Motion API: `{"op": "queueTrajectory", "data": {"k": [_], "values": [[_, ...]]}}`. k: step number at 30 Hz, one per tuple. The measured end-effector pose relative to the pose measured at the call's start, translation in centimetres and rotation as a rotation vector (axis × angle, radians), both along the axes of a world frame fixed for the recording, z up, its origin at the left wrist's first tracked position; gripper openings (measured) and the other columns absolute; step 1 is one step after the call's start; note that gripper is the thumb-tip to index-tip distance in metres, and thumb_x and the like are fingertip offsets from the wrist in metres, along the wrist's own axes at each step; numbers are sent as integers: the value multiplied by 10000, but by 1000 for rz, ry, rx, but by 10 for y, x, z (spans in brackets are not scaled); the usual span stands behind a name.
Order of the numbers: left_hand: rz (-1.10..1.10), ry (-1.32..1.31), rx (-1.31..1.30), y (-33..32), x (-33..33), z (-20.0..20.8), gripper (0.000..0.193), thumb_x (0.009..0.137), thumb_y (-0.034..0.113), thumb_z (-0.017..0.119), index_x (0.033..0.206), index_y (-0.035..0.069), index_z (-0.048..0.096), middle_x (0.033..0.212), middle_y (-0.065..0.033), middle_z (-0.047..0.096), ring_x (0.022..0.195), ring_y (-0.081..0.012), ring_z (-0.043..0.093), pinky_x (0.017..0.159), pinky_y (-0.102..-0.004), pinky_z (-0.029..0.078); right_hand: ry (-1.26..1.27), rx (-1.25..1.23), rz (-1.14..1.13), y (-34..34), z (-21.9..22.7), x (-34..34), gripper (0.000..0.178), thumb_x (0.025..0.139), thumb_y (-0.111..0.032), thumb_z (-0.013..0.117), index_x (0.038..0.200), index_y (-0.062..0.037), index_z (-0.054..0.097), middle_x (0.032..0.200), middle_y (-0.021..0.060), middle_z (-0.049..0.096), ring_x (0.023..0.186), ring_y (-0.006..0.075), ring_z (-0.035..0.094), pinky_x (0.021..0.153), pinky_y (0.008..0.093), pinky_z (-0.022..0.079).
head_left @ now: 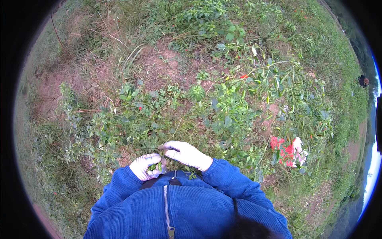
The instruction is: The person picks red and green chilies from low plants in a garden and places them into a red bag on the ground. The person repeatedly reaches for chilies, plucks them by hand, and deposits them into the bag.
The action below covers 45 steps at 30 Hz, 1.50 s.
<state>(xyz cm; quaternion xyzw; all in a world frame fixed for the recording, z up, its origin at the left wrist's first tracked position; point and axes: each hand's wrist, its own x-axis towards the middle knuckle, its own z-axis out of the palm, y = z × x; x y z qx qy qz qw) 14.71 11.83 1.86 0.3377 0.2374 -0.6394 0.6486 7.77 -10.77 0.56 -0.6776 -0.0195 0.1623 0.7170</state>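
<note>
Both my hands wear white gloves and meet close to my chest, above my blue corduroy jacket (187, 207). My left hand (145, 166) is curled around several small green chilli pods (155, 166). My right hand (185, 153) reaches leftward, its fingertips pinching at a stem beside the left hand; what it grips is too small to tell. A leafy green chilli plant (234, 103) spreads in front of me, with one red pod (243, 76) showing on a branch.
A red and white sack (289, 150) lies among the plants to my right. Bare reddish soil (167, 65) and dry grass lie ahead. A distant person (363, 81) stands at the far right edge of the field.
</note>
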Motion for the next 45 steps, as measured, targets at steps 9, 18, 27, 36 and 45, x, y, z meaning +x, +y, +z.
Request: {"op": "queueTrajectory", "data": {"k": [9, 18, 27, 36, 45], "values": [[-195, -432, -55, 11, -6, 42, 311, 945, 251, 617, 1018, -51, 641, 706, -51, 581, 517, -101, 449, 452, -225, 329, -306, -398, -273, 45, 61, -2, 177, 930, -214, 562, 930, -37, 574, 816, 117, 601, 751, 263, 630, 681, 389, 502], [-810, -1167, 7, 9, 1, 74, 283, 943, 318, 583, 870, 54, 652, 702, -14, 616, 623, -73, 568, 585, -229, 458, -264, -526, -356, 65, 52, -5, 230, 938, -258, 517, 904, -35, 559, 828, 170, 598, 835, 370, 597, 753, 453, 472], [74, -327, -219, -7, 13, 77, 329, 902, 235, 670, 1168, 74, 564, 716, -43, 509, 554, -138, 467, 410, -203, 336, -15, -1237, -507, 4, 50, -28, 612, 921, -328, 617, 1391, -3, 395, 1376, 201, 451, 1122, 307, 585, 931, 388, 483], [140, -296, -332, -118, -2, 93, 240, 956, 294, 589, 1101, 101, 589, 999, -41, 630, 883, -147, 619, 710, -271, 551, -763, -470, -986, 33, 107, -23, 375, 972, -267, 522, 1260, -30, 563, 1324, 165, 489, 1234, 286, 487, 1031, 384, 401], [49, -646, -479, -184, -63, 126, 275, 1019, 340, 472, 1182, 150, 585, 1127, 0, 589, 1070, -109, 543, 928, -292, 473, -744, -220, -1312, -10, 123, -62, 382, 1002, -241, 470, 1305, -16, 533, 1389, 134, 487, 1328, 258, 417, 1133, 357, 276]]}}
